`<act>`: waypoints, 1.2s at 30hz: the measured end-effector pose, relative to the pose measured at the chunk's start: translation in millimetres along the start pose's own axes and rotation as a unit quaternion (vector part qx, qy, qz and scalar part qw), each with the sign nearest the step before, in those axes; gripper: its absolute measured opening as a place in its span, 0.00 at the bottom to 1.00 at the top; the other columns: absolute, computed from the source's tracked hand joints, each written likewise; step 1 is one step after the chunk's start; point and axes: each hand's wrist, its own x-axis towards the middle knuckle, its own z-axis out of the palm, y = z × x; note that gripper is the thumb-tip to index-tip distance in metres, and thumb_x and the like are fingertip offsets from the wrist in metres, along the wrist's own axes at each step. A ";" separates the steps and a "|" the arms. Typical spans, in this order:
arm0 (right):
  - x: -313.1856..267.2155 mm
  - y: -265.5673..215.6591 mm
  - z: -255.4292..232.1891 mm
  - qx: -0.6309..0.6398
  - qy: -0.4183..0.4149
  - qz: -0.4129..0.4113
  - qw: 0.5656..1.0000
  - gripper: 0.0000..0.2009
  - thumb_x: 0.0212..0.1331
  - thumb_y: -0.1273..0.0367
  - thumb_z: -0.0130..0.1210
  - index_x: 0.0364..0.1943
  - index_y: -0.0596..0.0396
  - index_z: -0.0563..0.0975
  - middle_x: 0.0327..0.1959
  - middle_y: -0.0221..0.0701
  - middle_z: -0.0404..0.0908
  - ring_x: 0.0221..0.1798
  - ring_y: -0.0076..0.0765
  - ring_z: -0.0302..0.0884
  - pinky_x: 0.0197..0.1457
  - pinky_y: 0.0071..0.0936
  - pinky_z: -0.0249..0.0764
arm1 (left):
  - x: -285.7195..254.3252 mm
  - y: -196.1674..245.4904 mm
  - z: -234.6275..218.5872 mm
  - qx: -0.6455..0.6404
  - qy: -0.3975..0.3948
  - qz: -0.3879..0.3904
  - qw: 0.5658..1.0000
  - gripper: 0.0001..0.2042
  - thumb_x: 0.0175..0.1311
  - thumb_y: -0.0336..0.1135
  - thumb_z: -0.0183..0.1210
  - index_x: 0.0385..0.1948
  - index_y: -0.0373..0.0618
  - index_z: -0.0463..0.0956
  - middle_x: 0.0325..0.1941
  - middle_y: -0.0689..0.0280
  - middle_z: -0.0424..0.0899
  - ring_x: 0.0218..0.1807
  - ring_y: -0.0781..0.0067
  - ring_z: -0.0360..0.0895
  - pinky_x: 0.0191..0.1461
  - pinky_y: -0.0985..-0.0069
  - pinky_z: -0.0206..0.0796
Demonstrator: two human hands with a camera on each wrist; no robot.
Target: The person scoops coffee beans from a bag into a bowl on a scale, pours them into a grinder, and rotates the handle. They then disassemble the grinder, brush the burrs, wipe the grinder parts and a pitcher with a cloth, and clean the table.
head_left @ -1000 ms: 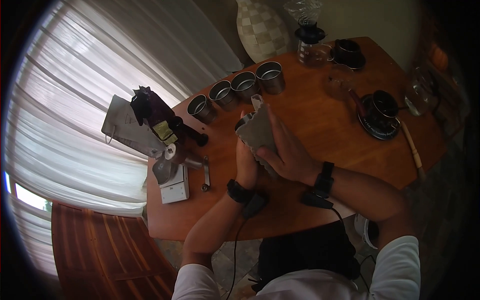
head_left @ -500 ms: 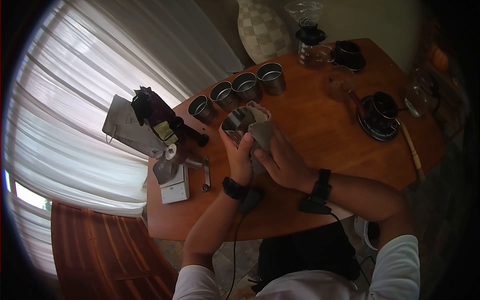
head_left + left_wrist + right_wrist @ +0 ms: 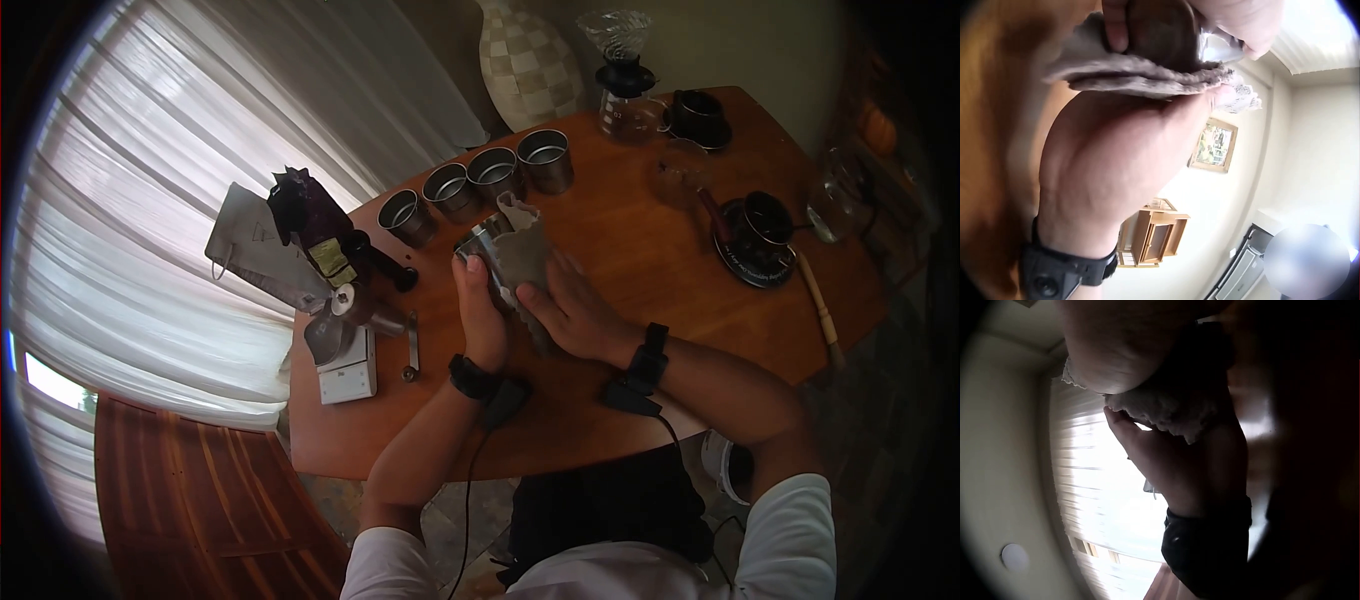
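Over the table, my left hand holds a shiny metal cup, its thumb up along the near side. A grey cloth with a frayed edge covers the cup's right side. My right hand grips this cloth, thumb across its front, and presses it to the cup from the right. In the left wrist view the folded cloth runs between both hands, with the dark side of the cup above it. Seen from the right wrist, the cloth is in shadow against the left hand.
Several metal cups stand in a row at the back. On the left are a paper bag, a dark coffee bag, a hand grinder and a white scale. A dripper on a glass server, black cups and a brush lie right.
The cup has tipped and turned in the hands: its mouth showed wide half a second ago and is narrower now. The cloth has shifted against its side.
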 end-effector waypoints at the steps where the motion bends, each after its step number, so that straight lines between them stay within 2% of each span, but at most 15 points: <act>1: -1.7 -0.6 4.6 -0.067 0.023 -0.027 0.997 0.34 0.79 0.51 0.44 0.79 0.58 0.57 0.82 0.49 0.54 0.82 0.60 0.53 0.80 0.53 0.52 | 2.4 0.3 -4.6 -0.007 0.012 -0.002 1.000 0.25 0.84 0.56 0.41 0.65 0.45 0.69 0.62 0.62 0.79 0.59 0.69 0.79 0.66 0.66 0.71; 3: 0.3 -8.3 0.4 -0.105 0.014 -0.055 0.993 0.35 0.78 0.51 0.45 0.80 0.58 0.55 0.83 0.49 0.51 0.84 0.60 0.49 0.81 0.53 0.50 | 1.0 1.0 -4.4 0.007 0.014 0.001 1.000 0.25 0.84 0.54 0.41 0.65 0.43 0.70 0.64 0.61 0.78 0.59 0.68 0.80 0.66 0.66 0.71; 5: 3.0 -17.4 -7.0 -0.143 0.002 -0.082 0.986 0.36 0.78 0.51 0.46 0.81 0.57 0.54 0.85 0.49 0.47 0.85 0.59 0.46 0.82 0.54 0.49 | -11.2 10.8 16.6 0.174 0.016 0.054 0.983 0.21 0.84 0.49 0.43 0.67 0.46 0.62 0.60 0.62 0.75 0.60 0.74 0.75 0.64 0.71 0.69; 8: 6.3 -16.3 -13.6 -0.200 -0.009 -0.105 0.974 0.37 0.77 0.53 0.47 0.81 0.61 0.51 0.85 0.50 0.45 0.87 0.58 0.43 0.82 0.50 0.48 | -15.3 -1.2 12.7 0.193 -0.007 -0.004 0.981 0.21 0.83 0.47 0.45 0.68 0.44 0.61 0.61 0.62 0.75 0.61 0.73 0.74 0.65 0.72 0.68; 11: 6.5 -7.4 -10.6 -0.090 0.037 -0.054 0.994 0.37 0.77 0.50 0.46 0.81 0.58 0.53 0.84 0.48 0.47 0.85 0.60 0.45 0.82 0.53 0.48 | -12.1 -1.0 13.3 0.145 -0.081 0.015 0.986 0.21 0.83 0.42 0.43 0.69 0.40 0.62 0.66 0.59 0.74 0.65 0.70 0.74 0.68 0.69 0.68; 15: 4.0 -14.1 -12.3 0.043 0.023 0.043 0.998 0.37 0.79 0.49 0.43 0.80 0.61 0.52 0.84 0.51 0.48 0.85 0.62 0.45 0.82 0.53 0.47 | -16.5 18.2 27.2 0.138 -0.079 0.041 0.986 0.21 0.83 0.42 0.43 0.70 0.40 0.60 0.65 0.60 0.74 0.64 0.70 0.74 0.68 0.69 0.68; 17: -0.8 -15.8 -6.9 0.068 -0.011 0.062 0.996 0.37 0.80 0.49 0.42 0.80 0.63 0.51 0.84 0.52 0.47 0.85 0.63 0.44 0.83 0.53 0.47 | -13.6 18.4 26.9 0.178 -0.029 0.124 0.976 0.22 0.83 0.43 0.44 0.69 0.40 0.61 0.65 0.60 0.74 0.64 0.70 0.74 0.67 0.69 0.68; 20: -8.9 -8.7 8.8 -0.065 -0.005 -0.014 0.998 0.38 0.79 0.49 0.43 0.80 0.64 0.52 0.84 0.52 0.46 0.86 0.63 0.43 0.83 0.54 0.46 | -10.4 22.6 26.0 0.178 0.045 0.129 0.975 0.22 0.83 0.45 0.45 0.68 0.40 0.63 0.65 0.59 0.74 0.63 0.70 0.74 0.67 0.69 0.68; 24: -0.5 -20.9 -1.7 -0.124 0.022 -0.076 0.989 0.39 0.77 0.48 0.45 0.80 0.62 0.52 0.85 0.51 0.44 0.86 0.62 0.42 0.83 0.55 0.46 | -9.9 3.5 11.7 0.102 0.012 0.077 0.992 0.22 0.83 0.45 0.45 0.68 0.39 0.65 0.65 0.58 0.74 0.63 0.70 0.74 0.67 0.69 0.68; 25: 1.6 -19.5 -4.7 -0.136 0.031 -0.090 0.986 0.39 0.76 0.48 0.46 0.80 0.61 0.53 0.85 0.51 0.44 0.86 0.61 0.42 0.83 0.54 0.46 | -13.7 4.9 18.6 0.178 -0.010 0.095 0.979 0.22 0.82 0.41 0.48 0.69 0.40 0.62 0.66 0.58 0.74 0.64 0.69 0.74 0.69 0.69 0.67; 27: 5.0 -12.2 -10.7 -0.128 0.037 -0.084 0.988 0.39 0.77 0.49 0.46 0.80 0.61 0.53 0.85 0.50 0.44 0.86 0.59 0.42 0.83 0.53 0.46 | -15.8 7.7 21.2 0.254 -0.033 0.111 0.960 0.23 0.80 0.37 0.50 0.71 0.41 0.59 0.67 0.59 0.73 0.66 0.69 0.73 0.70 0.68 0.66; 32: 7.2 -3.8 -18.1 -0.060 0.049 -0.047 0.996 0.33 0.79 0.52 0.45 0.78 0.61 0.59 0.86 0.49 0.41 0.87 0.56 0.42 0.82 0.50 0.45 | -14.2 22.3 25.6 0.174 -0.098 0.023 0.979 0.21 0.81 0.38 0.49 0.69 0.41 0.62 0.64 0.61 0.76 0.63 0.72 0.75 0.66 0.70 0.69; 34: 10.4 -2.4 -22.0 -0.118 0.104 -0.027 0.987 0.27 0.81 0.54 0.43 0.72 0.62 0.67 0.81 0.49 0.54 0.78 0.53 0.64 0.75 0.46 0.60 | -8.9 19.9 18.9 0.131 -0.094 -0.008 0.987 0.21 0.82 0.41 0.48 0.68 0.42 0.63 0.64 0.61 0.76 0.63 0.72 0.76 0.66 0.70 0.70; 35: 11.5 -3.1 -23.7 -0.118 0.104 -0.027 0.987 0.27 0.81 0.54 0.43 0.72 0.62 0.67 0.81 0.49 0.54 0.78 0.53 0.64 0.75 0.46 0.60 | -6.7 18.7 16.7 0.088 -0.089 -0.040 0.991 0.21 0.82 0.43 0.47 0.68 0.42 0.64 0.63 0.62 0.77 0.62 0.72 0.76 0.65 0.70 0.70; 36: 13.8 -8.3 -26.3 -0.057 0.146 -0.006 0.988 0.25 0.82 0.55 0.43 0.67 0.63 0.70 0.73 0.48 0.61 0.68 0.48 0.71 0.68 0.42 0.67 | -7.6 21.4 20.8 0.088 -0.089 -0.040 0.991 0.21 0.82 0.43 0.47 0.68 0.42 0.64 0.63 0.62 0.77 0.62 0.72 0.76 0.65 0.70 0.70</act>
